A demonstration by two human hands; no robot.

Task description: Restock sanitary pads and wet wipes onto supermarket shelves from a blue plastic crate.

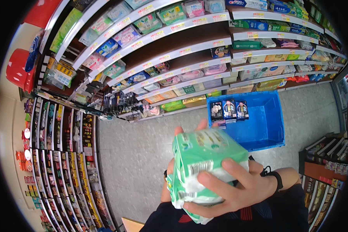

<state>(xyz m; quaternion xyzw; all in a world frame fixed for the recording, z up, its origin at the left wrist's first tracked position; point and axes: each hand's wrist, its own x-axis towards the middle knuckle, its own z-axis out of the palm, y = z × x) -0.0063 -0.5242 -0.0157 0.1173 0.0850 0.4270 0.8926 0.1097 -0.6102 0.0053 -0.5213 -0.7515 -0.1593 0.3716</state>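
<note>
Close to my chest I hold a bundle of green-and-white soft plastic packs [203,152], apparently sanitary pads, with barcodes facing up. My right hand [240,185] spreads its fingers over the near side and wears a dark wristband. My left hand [178,131] supports the far side; only some fingertips and part of the wrist show, the rest being hidden behind the packs. Beyond them a blue plastic crate [274,121] stands on the floor. Several dark packs [229,110] are lined up in its far left part.
Shelves [185,52] of packaged hygiene goods curve across the front, with bare stretches on some boards. Racks of small goods [63,162] run along the left. A red plastic basin [18,69] is at upper left. Another display rack [322,165] stands at right, on the grey tiled floor [130,156].
</note>
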